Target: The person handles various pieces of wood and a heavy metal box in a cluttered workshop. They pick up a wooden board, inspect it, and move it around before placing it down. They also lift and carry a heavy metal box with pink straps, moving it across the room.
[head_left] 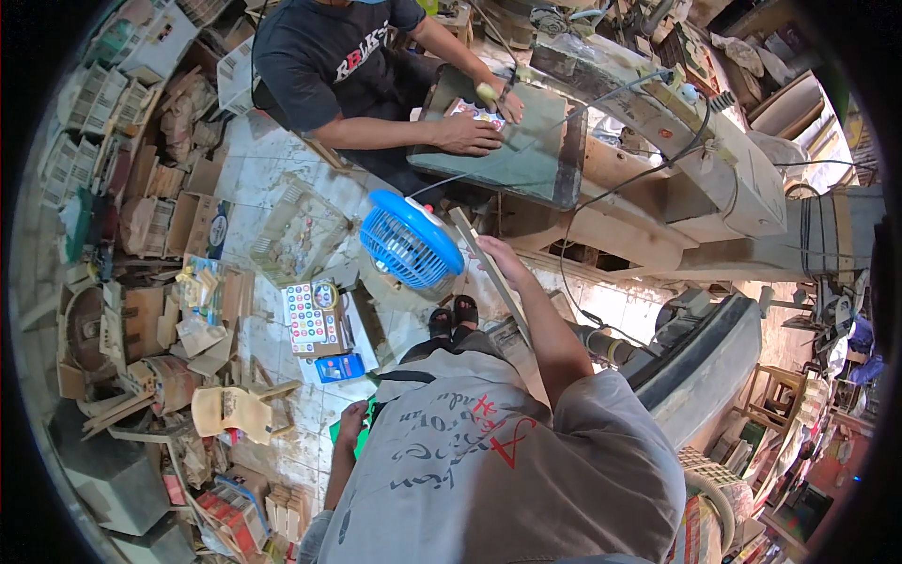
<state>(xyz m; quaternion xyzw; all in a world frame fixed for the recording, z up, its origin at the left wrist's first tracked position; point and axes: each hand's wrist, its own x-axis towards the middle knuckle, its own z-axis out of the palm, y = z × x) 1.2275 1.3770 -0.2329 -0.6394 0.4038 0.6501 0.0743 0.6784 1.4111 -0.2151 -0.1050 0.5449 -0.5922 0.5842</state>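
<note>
My right hand (pixel 503 261) reaches forward and grips the edge of a narrow wooden board (pixel 490 273), which slants down toward my legs. Just left of the board is a blue fan (pixel 412 240) with a caged front. My left hand (pixel 353 423) hangs low at my left side with curled fingers, against a green thing (pixel 368 414) partly hidden by the hand and my shirt. Whatever the left fingers hold cannot be made out. On the floor ahead of that hand lie a sheet of round coloured stickers (pixel 313 318) and a blue box (pixel 339 368).
Across from me, a co-worker's hands (pixel 470 133) rest on a sticker-covered piece on a dark worktable (pixel 545 141). A pale plastic crate (pixel 299 230) stands on the tiled floor. Stacked cartons and wood scraps line the left; a machine (pixel 700 376) stands at right, with cables hanging nearby.
</note>
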